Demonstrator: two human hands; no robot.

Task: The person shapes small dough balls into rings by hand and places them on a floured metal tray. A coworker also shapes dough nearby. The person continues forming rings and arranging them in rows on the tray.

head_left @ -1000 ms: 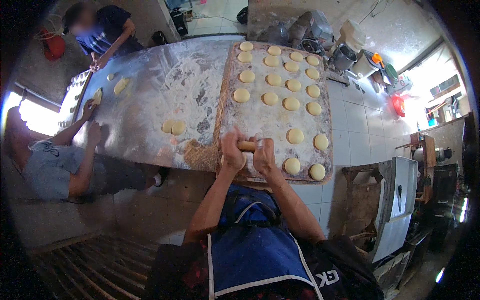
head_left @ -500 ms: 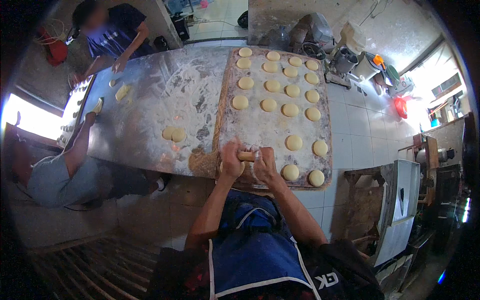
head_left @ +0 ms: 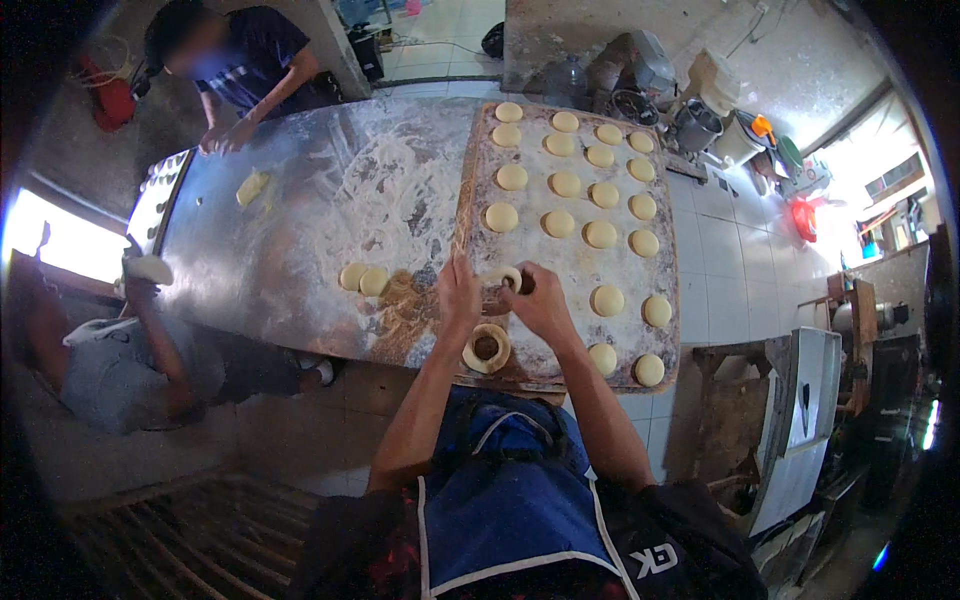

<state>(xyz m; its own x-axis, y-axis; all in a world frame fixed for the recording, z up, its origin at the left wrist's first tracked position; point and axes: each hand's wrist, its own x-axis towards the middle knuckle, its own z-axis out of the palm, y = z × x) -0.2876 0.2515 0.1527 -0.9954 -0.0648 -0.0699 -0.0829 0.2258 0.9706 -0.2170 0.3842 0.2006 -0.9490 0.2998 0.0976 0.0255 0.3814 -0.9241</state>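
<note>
Just by the board edge (head_left: 466, 205), floured room ahead, our left hand (head_left: 459, 300), grip unclear, right hand (head_left: 542, 302) curled, pinching dough (head_left: 492, 274).

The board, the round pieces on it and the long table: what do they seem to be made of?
Board: probably wood, matte, going by its worn brown edge. Round pieces: apparently dough, smooth, matte, pale yellow and evenly rounded. Long table: likely metal, dull grey with a soft sheen.

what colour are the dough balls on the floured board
Pale yellow dough balls, clearest in the head view.
</note>
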